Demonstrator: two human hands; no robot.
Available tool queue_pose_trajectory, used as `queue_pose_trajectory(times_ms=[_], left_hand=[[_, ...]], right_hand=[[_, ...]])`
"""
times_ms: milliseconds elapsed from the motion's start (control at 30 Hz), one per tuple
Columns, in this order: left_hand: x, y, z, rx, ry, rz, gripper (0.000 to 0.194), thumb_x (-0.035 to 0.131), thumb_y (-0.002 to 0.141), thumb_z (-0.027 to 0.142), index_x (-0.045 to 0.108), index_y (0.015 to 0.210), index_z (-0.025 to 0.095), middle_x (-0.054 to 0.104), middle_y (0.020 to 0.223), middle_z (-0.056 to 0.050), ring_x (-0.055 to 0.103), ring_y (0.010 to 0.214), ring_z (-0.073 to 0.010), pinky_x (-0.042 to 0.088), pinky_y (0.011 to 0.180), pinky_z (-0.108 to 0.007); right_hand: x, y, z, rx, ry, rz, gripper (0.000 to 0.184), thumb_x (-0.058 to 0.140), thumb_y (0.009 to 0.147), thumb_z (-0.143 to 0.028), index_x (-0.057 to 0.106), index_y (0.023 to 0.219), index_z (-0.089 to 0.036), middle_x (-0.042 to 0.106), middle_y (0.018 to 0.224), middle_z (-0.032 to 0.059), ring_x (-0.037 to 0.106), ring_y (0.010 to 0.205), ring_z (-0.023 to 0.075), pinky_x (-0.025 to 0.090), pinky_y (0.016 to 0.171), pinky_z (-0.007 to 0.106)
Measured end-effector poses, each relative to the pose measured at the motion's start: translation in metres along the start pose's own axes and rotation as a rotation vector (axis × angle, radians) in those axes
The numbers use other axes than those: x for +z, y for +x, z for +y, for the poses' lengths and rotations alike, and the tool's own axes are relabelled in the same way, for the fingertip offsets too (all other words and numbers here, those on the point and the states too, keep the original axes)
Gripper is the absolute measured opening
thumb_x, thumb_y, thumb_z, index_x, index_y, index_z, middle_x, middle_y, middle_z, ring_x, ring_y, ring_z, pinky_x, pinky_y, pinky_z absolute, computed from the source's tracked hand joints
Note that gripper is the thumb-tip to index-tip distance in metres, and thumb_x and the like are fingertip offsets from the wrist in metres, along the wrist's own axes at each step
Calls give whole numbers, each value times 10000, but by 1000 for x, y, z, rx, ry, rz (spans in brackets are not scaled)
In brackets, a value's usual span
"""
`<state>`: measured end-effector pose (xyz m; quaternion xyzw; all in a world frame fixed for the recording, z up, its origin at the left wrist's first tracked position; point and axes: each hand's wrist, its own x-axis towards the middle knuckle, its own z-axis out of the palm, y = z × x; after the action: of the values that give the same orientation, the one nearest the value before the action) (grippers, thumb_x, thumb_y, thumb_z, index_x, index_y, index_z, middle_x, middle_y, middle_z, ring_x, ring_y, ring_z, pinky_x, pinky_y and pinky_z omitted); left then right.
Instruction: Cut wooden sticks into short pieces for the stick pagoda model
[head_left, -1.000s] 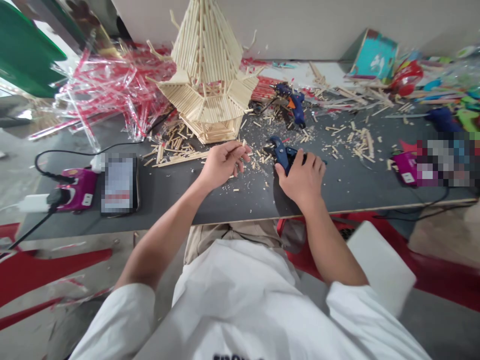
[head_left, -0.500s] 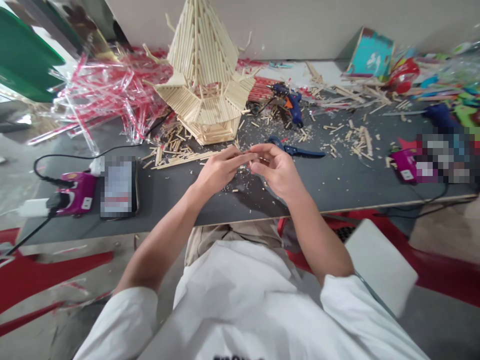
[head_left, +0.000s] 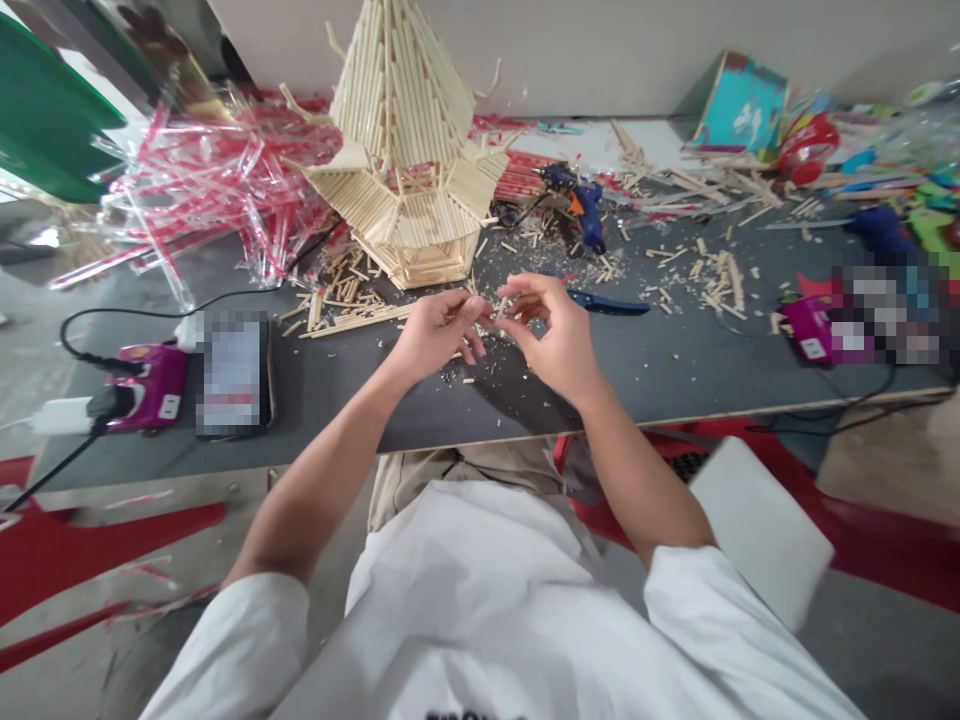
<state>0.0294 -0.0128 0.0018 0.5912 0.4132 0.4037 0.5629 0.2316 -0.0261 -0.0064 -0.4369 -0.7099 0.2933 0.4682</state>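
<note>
My left hand (head_left: 435, 338) and my right hand (head_left: 553, 335) meet fingertip to fingertip above the dark table. A small pale bit of wooden stick (head_left: 503, 302) shows at the pinched thumb and fingers of my right hand. My left thumb and forefinger are pinched too, its other fingers loosely curled; what lies between them is too small to make out. Just behind my right hand rests a blue hand cutter (head_left: 611, 303), its head mostly hidden. Beyond my hands stands a tower-like model of wooden sticks (head_left: 409, 190) with a pointed roof.
A blue glue gun (head_left: 589, 210) lies among stick scraps (head_left: 724, 280). Red-and-clear plastic wrappers (head_left: 225, 190) are heaped at left. A phone (head_left: 232, 375) and a purple power socket (head_left: 154, 385) with cables sit front left; another purple socket (head_left: 810, 328) is at right.
My right hand has let go of the blue cutter, leaving it on the table, and moved left to my left hand. Most recently, my left hand has turned and its lower fingers have loosened.
</note>
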Motion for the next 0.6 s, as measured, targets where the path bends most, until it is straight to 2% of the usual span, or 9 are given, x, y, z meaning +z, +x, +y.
queue_pose_trajectory(times_ms=[133,200,300,400,500,600], left_hand=[[0,0,0,-68,-72,-143,506,758,912,622,724,938,117,733,825,-64,727,621,-141,585,484,-218],[0,0,-1,-81,-93,-148,510,791,885,624,729,928,120,721,780,-51,716,620,-133,582,494,-208],[-1,1,-2,-111,-130,-97,496,811,878,601,740,932,113,747,817,-71,699,610,-114,573,497,-199],[-3,2,-2,-127,-181,-52,484,840,863,570,769,965,103,761,865,-85,699,621,-103,562,499,-191],[-5,4,-2,-133,-248,-38,470,863,846,552,788,963,103,750,846,-70,693,620,-92,539,488,-176],[-6,4,-2,-135,-257,-10,450,867,851,530,794,961,101,750,844,-68,680,607,-81,525,483,-171]], right_hand=[[1,0,0,-87,-142,-73,381,640,1039,-378,590,1408,-297,735,1309,86,735,1027,243,611,950,435],[-1,0,-3,-121,-163,-119,405,612,1051,-349,576,1452,-304,724,1357,82,737,1081,247,615,972,433],[-17,1,-8,-136,-270,-126,461,639,1032,-368,578,1483,-295,623,1536,97,652,1337,287,567,1114,468],[-46,-3,-3,46,-514,-39,514,700,985,-420,617,1449,-216,566,1570,169,510,1504,352,420,1272,538],[-74,-10,10,334,-766,-144,818,805,885,-503,530,1541,-99,516,1584,272,443,1527,469,374,1273,621],[-89,-17,20,444,-878,-262,1028,812,842,-616,426,1613,-55,450,1627,309,396,1543,501,367,1266,627]])
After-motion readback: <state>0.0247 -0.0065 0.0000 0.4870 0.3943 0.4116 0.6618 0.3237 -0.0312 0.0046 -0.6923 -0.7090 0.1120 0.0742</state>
